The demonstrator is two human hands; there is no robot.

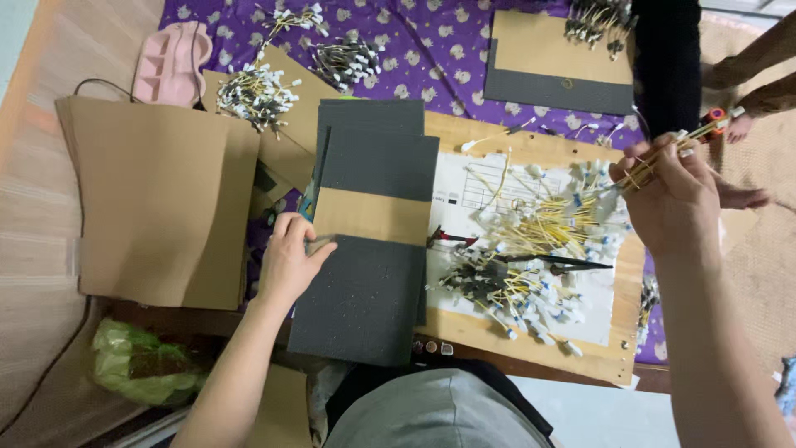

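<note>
My right hand (pixel 670 195) pinches a bundle of yellow wires (pixel 663 158), long axis pointing toward 2 o'clock, white tips out. My left hand (pixel 288 259) lies at 9 o'clock, fingers loosely curled on the grey foam sheet (pixel 361 303) edge, beside the cardboard stack (pixel 157 199).

1. The foam sheet (pixel 365 290) is showing dark grey with fine pale specks.
2. The cardboard band (pixel 371 216) across it is showing plain tan.
3. The cardboard stack (pixel 157 199) is showing the same tan brown.
4. The wire pile (pixel 531 249) is showing yellow leads with white ends.
5. The wire bundle (pixel 663 158) is showing yellow.
6. The cloth (pixel 431 50) is showing purple with small pale motifs.
7. The tray (pixel 170 62) is showing pink.
8. The bag (pixel 141 365) is showing green.
</note>
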